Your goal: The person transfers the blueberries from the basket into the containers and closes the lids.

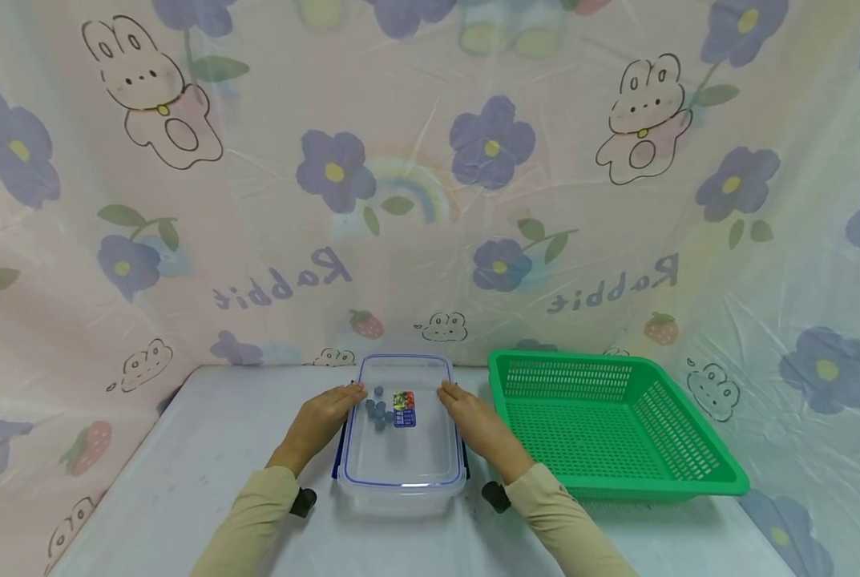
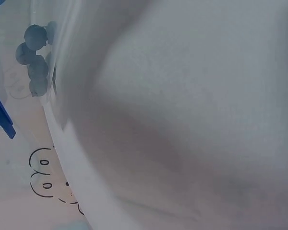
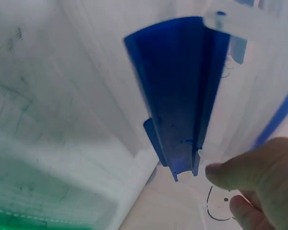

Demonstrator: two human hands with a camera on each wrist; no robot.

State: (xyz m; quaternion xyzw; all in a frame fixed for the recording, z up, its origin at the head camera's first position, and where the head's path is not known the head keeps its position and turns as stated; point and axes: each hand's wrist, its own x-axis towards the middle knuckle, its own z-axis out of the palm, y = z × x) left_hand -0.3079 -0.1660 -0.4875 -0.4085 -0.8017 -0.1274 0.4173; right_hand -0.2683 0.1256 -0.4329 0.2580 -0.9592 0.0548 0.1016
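A clear plastic food storage box stands on the table under a clear lid with a blue seal line. Several blueberries show through it on the left, beside a printed label; the left wrist view catches the blueberries through the wall. My left hand rests at the lid's left edge, fingers extended. At the opposite edge lies my right hand, its thumb close to the box's side. A blue side latch sticks outward, unfastened.
Right of the box stands a green plastic basket with slotted walls, its inside bare. White table surface extends to the left. A printed curtain with flowers and rabbits hangs behind and along the sides.
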